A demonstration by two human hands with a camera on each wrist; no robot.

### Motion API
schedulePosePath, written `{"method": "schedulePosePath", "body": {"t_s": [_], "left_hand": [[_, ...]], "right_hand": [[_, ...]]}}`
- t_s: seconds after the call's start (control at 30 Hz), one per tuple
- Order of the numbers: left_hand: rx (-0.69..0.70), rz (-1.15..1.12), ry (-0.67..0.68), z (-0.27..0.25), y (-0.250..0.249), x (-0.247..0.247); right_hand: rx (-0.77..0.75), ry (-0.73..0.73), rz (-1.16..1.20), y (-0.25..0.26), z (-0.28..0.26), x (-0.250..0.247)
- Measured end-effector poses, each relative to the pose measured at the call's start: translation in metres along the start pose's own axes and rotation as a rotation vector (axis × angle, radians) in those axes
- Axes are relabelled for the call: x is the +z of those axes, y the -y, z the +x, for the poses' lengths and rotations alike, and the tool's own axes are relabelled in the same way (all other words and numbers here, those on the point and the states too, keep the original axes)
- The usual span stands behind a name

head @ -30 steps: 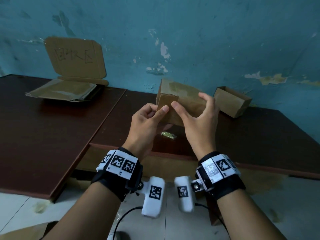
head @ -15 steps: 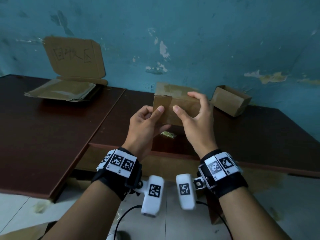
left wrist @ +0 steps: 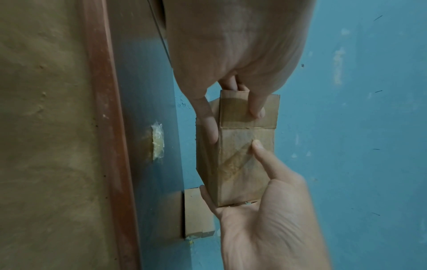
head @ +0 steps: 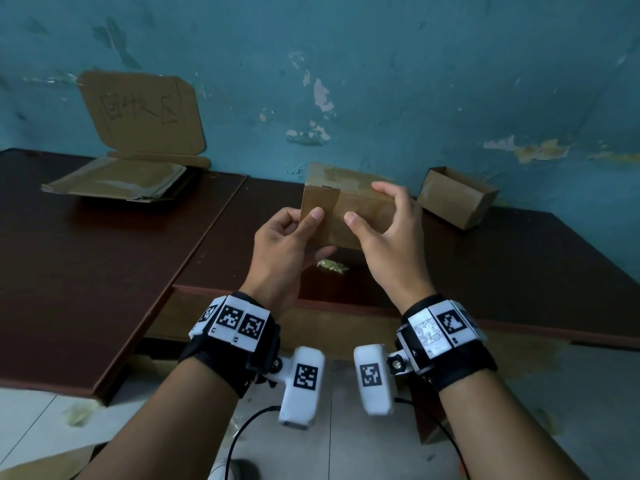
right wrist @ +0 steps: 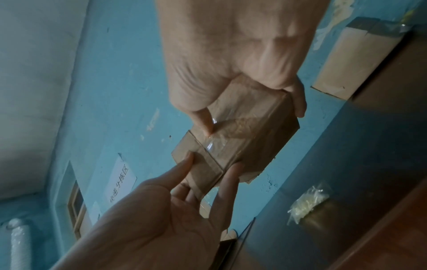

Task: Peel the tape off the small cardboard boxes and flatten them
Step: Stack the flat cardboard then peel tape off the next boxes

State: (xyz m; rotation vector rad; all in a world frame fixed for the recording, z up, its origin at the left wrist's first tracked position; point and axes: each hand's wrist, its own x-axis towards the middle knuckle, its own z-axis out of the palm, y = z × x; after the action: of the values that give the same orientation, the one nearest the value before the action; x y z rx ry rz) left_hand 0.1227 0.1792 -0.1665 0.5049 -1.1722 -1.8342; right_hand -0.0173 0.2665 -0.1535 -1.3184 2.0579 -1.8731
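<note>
A small brown cardboard box (head: 363, 216) is held in the air over the dark table (head: 104, 258), close to the wall. Clear tape (left wrist: 238, 160) covers its near face and wraps its left end. My left hand (head: 304, 230) grips the left end, thumb (left wrist: 256, 107) on the front and fingers behind. My right hand (head: 377, 206) grips the right part, its thumb (right wrist: 204, 120) pressing on the taped face and its fingers (right wrist: 299, 102) curled over the top edge. The far side of the box (right wrist: 258, 146) is hidden.
A second small box (head: 457, 197), open on top, stands at the right by the blue wall. A crumpled ball of tape (head: 332, 266) lies under my hands. Flattened cardboard (head: 117, 181) is stacked at the back left, below a cardboard sign (head: 142, 112) leaning on the wall.
The box has turned so its long taped face looks at me. My thumbs, close together at the left corner before, now rest apart on that face.
</note>
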Motion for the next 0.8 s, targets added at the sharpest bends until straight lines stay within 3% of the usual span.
{"method": "schedulePosePath", "body": {"t_s": [0.33,0.63,0.8], "left_hand": [[0.03,0.013,0.0,0.0003,0.0007,-0.0008],[0.019,0.03,-0.049,0.0031,-0.0004,-0.0055],[0.038,0.046,-0.047,0.0025,0.001,-0.0036]], "right_hand": [[-0.042,-0.044,-0.105,0.0005,0.0008,-0.0005],[-0.005,0.074,-0.135,0.0,0.0009,-0.0064],[-0.017,0.01,-0.159,-0.0003,-0.0005,-0.0033]]}}
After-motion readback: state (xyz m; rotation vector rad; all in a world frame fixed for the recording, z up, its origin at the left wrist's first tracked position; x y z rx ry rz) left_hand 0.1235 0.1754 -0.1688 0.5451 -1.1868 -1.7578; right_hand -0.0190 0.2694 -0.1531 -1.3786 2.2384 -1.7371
